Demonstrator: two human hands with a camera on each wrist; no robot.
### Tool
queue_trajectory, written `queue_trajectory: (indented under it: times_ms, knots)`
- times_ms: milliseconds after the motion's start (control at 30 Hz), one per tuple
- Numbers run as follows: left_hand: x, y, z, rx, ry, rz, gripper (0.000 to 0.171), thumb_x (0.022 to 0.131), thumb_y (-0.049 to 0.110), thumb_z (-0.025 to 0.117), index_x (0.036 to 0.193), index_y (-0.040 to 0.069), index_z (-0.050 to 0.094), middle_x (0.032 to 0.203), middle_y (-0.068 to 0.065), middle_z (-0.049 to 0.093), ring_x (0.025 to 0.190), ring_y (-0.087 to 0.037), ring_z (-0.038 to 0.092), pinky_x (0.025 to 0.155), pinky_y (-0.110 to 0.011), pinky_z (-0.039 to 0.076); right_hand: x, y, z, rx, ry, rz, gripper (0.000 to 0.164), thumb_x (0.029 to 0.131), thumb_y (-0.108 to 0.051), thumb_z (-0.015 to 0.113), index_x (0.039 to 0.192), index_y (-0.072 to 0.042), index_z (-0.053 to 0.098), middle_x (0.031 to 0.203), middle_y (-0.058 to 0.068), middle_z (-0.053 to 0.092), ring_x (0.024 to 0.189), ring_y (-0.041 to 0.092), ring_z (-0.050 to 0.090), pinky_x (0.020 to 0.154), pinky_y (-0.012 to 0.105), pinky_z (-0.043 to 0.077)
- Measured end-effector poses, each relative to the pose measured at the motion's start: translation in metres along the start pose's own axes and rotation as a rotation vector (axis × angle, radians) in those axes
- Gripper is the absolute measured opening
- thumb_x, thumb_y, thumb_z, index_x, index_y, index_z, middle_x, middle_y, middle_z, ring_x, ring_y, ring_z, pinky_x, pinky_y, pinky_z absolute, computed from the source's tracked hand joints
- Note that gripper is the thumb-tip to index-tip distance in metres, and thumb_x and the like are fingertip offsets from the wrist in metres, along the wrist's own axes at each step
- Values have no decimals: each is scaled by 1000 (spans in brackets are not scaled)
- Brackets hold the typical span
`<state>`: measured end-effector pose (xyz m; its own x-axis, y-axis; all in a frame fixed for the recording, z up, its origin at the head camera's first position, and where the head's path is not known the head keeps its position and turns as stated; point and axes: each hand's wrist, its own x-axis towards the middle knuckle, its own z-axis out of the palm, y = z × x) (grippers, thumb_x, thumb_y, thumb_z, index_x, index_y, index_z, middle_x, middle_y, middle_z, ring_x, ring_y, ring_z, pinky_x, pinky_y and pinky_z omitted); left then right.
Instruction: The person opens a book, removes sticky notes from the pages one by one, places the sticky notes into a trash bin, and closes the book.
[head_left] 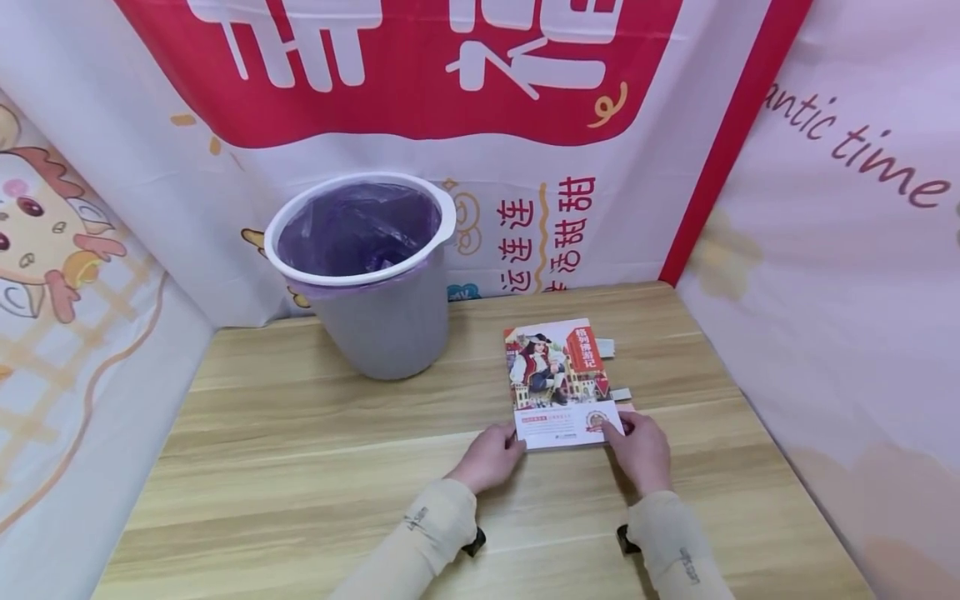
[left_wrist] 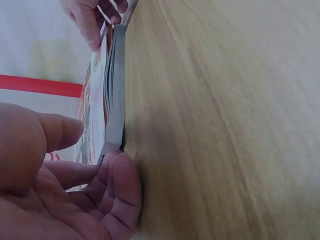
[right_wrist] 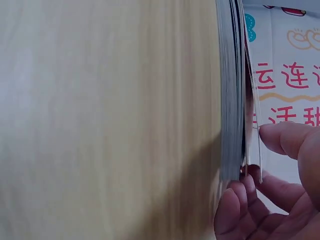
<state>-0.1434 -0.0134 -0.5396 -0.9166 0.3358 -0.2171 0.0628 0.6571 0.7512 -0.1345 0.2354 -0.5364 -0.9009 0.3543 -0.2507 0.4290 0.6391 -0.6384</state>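
Book (head_left: 558,375): lies cover-up on the table (head_left: 315,475), between the left hand (head_left: 489,458) and the right hand (head_left: 642,454); it is at 2 o'clock from the left hand and 10 o'clock from the right hand.
Left grip: curled fingers hold the book's bottom corner at 8 o'clock; I can't tell if the thumb touches it.
Right grip: thumb and finger pinch the cover (head_left: 555,425) by its corner at 4 o'clock; there it is up a little off the pages (left_wrist: 116,90).
Left arm (head_left: 412,542): comes in low and points to 1 o'clock.
Right arm (head_left: 675,546): comes in low and points to 11 o'clock.
Pale strips (head_left: 606,347): stick out past the book at 2 and 3 o'clock.
Bin (head_left: 397,325): stands at 10 o'clock from the book, well apart, with a purple bag (head_left: 337,233) inside.
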Motion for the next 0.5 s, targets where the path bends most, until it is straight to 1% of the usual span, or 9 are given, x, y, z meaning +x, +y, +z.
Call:
queue_trajectory:
  times_ms: [100, 167, 233, 300, 433, 500]
  knots:
    - [-1, 0, 1, -20, -4, 7, 47, 95, 23, 53, 139, 9, 57, 77, -5, 61, 57, -14, 49, 55, -25, 43, -1, -1, 2, 21, -10, 7, 63, 89, -42, 63, 138, -4, 56, 127, 22, 56, 111, 34, 54, 96, 50, 43]
    - [-1, 0, 1, -23, -5, 11, 47, 94, 23, 54, 139, 9, 57, 71, -3, 55, 56, -13, 47, 52, -25, 41, -2, -2, 5, 31, -6, 3, 65, 88, -42, 63, 140, -3, 54, 129, 25, 52, 115, 37, 51, 101, 53, 39]
    - [-2, 1, 1, -22, -7, 7, 44, 94, 24, 54, 135, 9, 60, 69, 1, 50, 57, -13, 46, 52, -24, 40, -3, -3, 8, 52, 5, 5, 66, 88, -39, 64, 141, -3, 53, 127, 25, 51, 114, 37, 50, 102, 52, 39]
    - [-1, 0, 1, -16, -2, 6, 41, 94, 24, 55, 131, 8, 63, 68, 2, 46, 58, -13, 46, 51, -24, 39, -3, -4, 11, 77, 40, -12, 64, 87, -36, 65, 139, -1, 54, 128, 27, 53, 115, 39, 52, 102, 51, 39]
    - [-1, -1, 2, -3, -2, -2, 43, 93, 24, 56, 133, 7, 61, 71, 2, 45, 61, -13, 46, 52, -24, 38, -4, -4, 13, 134, 79, -24, 61, 85, -31, 66, 137, 0, 54, 131, 25, 57, 120, 38, 54, 103, 48, 40]
    - [0, -1, 3, -1, -2, -1, 44, 93, 24, 56, 134, 8, 61, 71, 2, 45, 62, -13, 45, 52, -24, 37, -4, -4, 13, 142, 85, -18, 61, 86, -31, 66, 137, -1, 53, 132, 24, 58, 120, 38, 55, 103, 48, 41]
